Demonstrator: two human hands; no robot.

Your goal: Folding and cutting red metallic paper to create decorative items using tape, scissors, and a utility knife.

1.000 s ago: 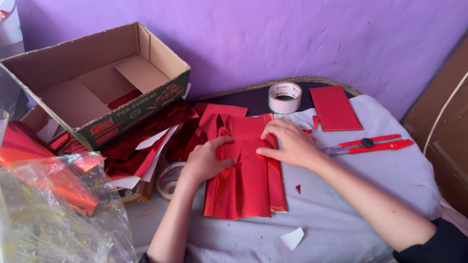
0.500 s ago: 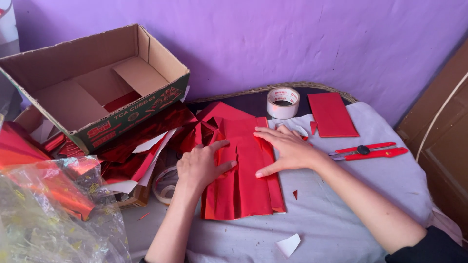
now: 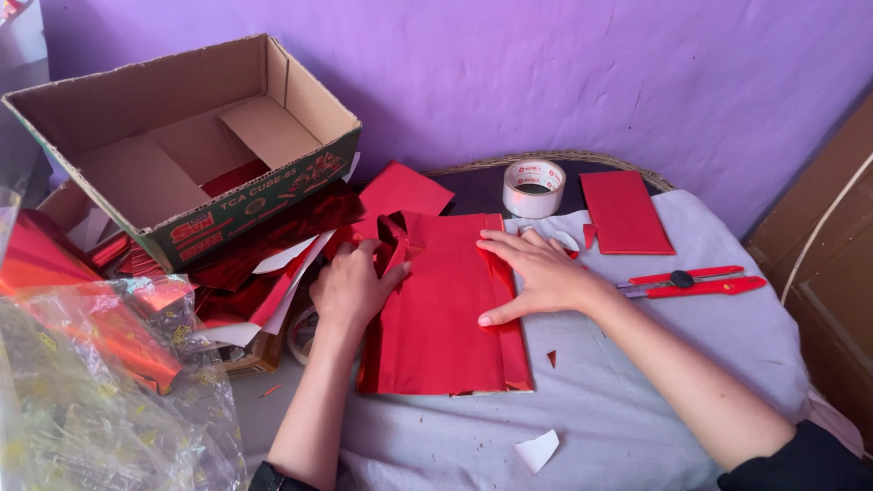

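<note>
Two hands on red foil sheet (image 3: 436, 318) mid-bench, left hand (image 3: 350, 286) pinching its folded left edge, right hand (image 3: 536, 273) pressing flat with fingers spread, tape roll (image 3: 534, 187) behind, red cutter (image 3: 696, 284) toward right edge, cardboard box (image 3: 182, 145) far left.

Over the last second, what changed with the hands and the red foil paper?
The left hand slid up to the top left corner of the shiny red foil sheet. The right hand moved slightly and now presses flat on it. The white tape roll and red-handled scissors stayed put.
</note>
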